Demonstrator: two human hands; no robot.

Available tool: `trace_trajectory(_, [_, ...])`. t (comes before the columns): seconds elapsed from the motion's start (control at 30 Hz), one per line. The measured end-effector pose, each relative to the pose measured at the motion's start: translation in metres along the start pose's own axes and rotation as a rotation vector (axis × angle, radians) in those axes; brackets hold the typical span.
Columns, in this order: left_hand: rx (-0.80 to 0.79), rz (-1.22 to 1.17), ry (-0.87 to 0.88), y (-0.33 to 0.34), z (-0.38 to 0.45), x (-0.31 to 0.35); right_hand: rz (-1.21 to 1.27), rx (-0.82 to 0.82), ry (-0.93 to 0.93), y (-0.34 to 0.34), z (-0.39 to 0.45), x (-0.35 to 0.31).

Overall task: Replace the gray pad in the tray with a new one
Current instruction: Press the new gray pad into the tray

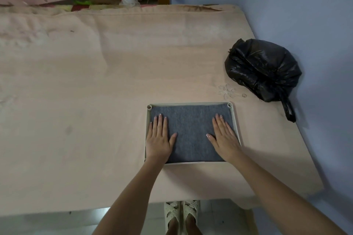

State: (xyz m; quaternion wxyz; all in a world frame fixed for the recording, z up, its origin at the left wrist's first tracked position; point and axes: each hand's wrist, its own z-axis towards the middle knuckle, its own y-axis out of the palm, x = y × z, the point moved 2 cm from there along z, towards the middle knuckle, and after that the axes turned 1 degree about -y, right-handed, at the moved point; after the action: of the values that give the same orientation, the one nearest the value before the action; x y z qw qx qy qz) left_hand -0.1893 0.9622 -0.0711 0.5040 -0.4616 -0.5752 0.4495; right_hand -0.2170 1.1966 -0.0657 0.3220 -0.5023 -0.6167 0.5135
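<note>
two flat palms rest on the grey felt-like pad, which lies inside the shallow off-white plastic tray near the front edge of the peach cloth-covered surface. starting at the left, my left hand lies spread over the pad's left side, fingers straight, gripping nothing, its heel over the tray's left rim. in the middle the pad shows bare; it looks soft, thin and light, likely to flop and fold when lifted, so i judge a pinch at a corner or along an edge the best hold, with the tray steadied. its long axis runs left to right, parallel to the surface's front edge. my right hand lies open on the pad's right side, likewise holding nothing. further right, well apart, sits a knotted black plastic bag.
</note>
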Motion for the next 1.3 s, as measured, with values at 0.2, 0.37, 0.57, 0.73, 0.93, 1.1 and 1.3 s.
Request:
trace_trajectory(0.2, [-0.068,0.111,-0.029,-0.001,0.002,-0.001,-0.001,0.044,0.084,-0.001,-0.002,-0.001])
trace_trajectory(0.37, [0.087,0.102,0.008,-0.026,-0.028,-0.016,0.132,0.32,0.097,-0.025,-0.033,0.003])
trace_trajectory(0.57, [0.032,-0.048,-0.103,-0.011,-0.058,-0.021,0.194,0.268,0.291,-0.012,-0.054,0.012])
trace_trajectory(0.73, [0.039,-0.045,-0.125,-0.012,-0.051,-0.033,0.186,0.276,0.293,-0.012,-0.046,0.004])
trace_trajectory(0.93, [0.034,-0.037,-0.096,-0.018,-0.044,-0.041,0.18,0.288,0.309,-0.011,-0.045,-0.005])
trace_trajectory(1.1, [0.035,-0.046,-0.093,-0.019,-0.045,-0.039,0.208,0.283,0.316,-0.012,-0.044,-0.005])
trace_trajectory(1.3, [0.006,-0.029,-0.101,-0.018,-0.046,-0.039,0.176,0.261,0.329,-0.012,-0.046,-0.005])
